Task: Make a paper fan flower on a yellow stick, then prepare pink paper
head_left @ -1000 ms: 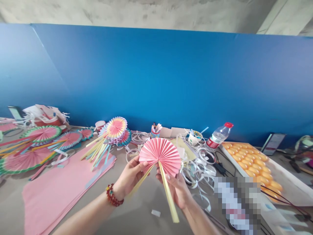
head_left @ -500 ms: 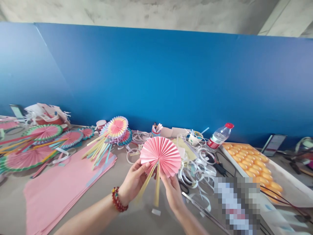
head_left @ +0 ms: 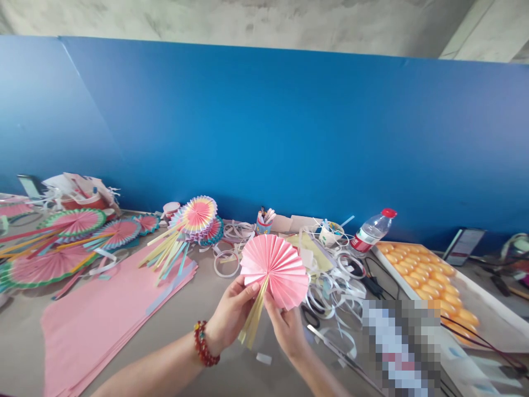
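A pink pleated paper fan (head_left: 275,267) is spread almost into a full round above the table. Its two yellow stick handles (head_left: 253,322) hang close together below it. My left hand (head_left: 231,314), with a red bead bracelet on the wrist, pinches the fan's lower left edge at the handles. My right hand (head_left: 285,325) grips the fan's lower right edge. Both hands hold the fan up off the table.
A stack of pink paper sheets (head_left: 103,320) lies at the left. Finished fans (head_left: 198,218) lie behind it. White paper strip loops (head_left: 334,275), a water bottle (head_left: 372,230), a pen cup (head_left: 262,223) and an orange-dotted tray (head_left: 417,270) stand behind and to the right. A blue wall backs the table.
The two yellow handles, spread apart a second ago, have swung together. The fan has opened from a wide arc to nearly a full round. Both hands stayed on it.
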### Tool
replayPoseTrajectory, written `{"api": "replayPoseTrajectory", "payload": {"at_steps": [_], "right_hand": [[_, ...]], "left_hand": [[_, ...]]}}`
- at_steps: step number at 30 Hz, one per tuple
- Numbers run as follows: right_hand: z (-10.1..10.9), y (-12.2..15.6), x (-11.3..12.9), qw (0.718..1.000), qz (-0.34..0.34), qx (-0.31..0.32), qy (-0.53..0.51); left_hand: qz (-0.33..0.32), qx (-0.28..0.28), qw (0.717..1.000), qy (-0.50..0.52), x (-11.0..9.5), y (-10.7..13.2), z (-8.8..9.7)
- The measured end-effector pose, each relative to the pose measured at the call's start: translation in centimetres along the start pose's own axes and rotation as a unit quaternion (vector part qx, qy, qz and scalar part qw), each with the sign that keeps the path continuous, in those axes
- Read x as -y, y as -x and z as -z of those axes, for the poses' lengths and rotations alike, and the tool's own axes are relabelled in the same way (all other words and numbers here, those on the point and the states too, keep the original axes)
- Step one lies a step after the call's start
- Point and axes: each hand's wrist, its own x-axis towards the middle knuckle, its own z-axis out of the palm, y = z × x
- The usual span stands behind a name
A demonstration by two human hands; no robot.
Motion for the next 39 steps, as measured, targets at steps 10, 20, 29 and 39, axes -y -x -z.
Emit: {"api": "replayPoseTrajectory", "payload": {"at_steps": [10, 20, 29, 39], "right_hand": [[0.4, -0.1, -1.0, 0.996, 0.024, -0.024, 0.080], [1.9, -1.8, 1.3, 0.914, 0.242, 0.015, 0.326], [0.3, -1.6, 2.2, 0.845, 0.246, 0.083, 0.467], [1.6, -0.3, 3.2, 0.860, 0.237, 0.072, 0.445]], "left_hand": [[-0.018, 0.026, 0.999, -0.009, 0.7, -0.3, -0.3], [-0.081, -0.053, 0.991, -0.088, 0.2, 0.9, 1.7], [-0.057, -0.042, 0.997, 0.015, 0.0, 0.9, 1.2], [0.004, -0.050, 0.991, 0.128, -0.7, 0.0, 2.7]]}}
